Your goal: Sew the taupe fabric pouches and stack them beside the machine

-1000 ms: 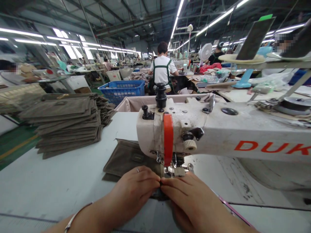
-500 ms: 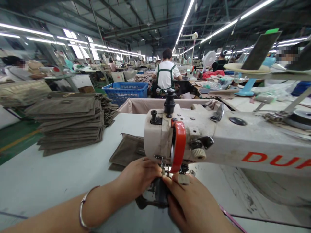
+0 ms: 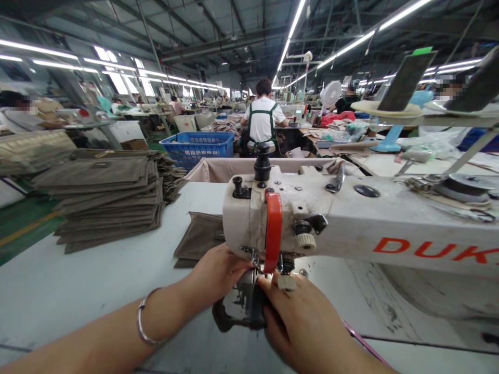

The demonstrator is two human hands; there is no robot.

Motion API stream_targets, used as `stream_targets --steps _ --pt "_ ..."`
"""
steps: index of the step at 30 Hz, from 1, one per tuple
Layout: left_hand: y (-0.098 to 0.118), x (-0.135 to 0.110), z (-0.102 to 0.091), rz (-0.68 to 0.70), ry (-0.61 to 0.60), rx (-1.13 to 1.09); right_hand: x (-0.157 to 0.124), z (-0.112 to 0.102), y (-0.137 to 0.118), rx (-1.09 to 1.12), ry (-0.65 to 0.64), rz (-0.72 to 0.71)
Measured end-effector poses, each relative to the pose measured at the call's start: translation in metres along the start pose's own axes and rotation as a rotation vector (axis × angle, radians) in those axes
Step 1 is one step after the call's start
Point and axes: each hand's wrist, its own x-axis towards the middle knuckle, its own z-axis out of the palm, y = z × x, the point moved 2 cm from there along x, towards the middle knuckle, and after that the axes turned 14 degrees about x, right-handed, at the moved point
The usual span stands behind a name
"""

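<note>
A white sewing machine (image 3: 245, 218) with an orange lever guard (image 3: 273, 234) stands over the work. My left hand (image 3: 218, 275), with a silver bangle at its wrist, has its fingertips closed together just left of the needle area. From the right, my right hand (image 3: 298, 311) reaches in with its index fingertip beside the presser foot and its fingers bent. What lies between the fingertips is hidden. Just below them sits a dark metal attachment (image 3: 253, 306) with a black loop. Behind my left hand, a brown-grey fabric pouch (image 3: 200, 236) lies partly behind the machine head.
A tall stack of brown-grey fabric pieces (image 3: 109, 197) stands on the white table (image 3: 97, 296) at left. Beyond are a pink cloth-lined bin (image 3: 212, 169), a blue basket (image 3: 197, 145) and a seated co-worker (image 3: 265, 117). Thread cones (image 3: 407, 80) stand at right.
The view has shifted slightly, so the machine appears further left. My left hand's fingertips have drawn a little back and left from the needle. My right hand stays beside the presser foot.
</note>
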Motion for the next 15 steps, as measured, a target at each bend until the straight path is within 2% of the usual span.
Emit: stream_targets --steps 3,7,9,15 --pt "0.005 0.001 -0.012 -0.006 -0.046 0.005 -0.001 -0.002 0.0 0.044 0.003 -0.018" --pt "0.025 -0.002 -0.031 0.011 -0.231 -0.069 -0.005 -0.006 0.003 0.086 -0.017 -0.062" --pt "0.036 -0.006 -0.036 0.008 -0.286 -0.086 -0.006 -0.006 0.004 0.085 -0.039 -0.072" --pt "0.047 -0.016 -0.028 -0.018 -0.174 -0.034 -0.006 -0.001 0.003 0.069 -0.044 -0.075"
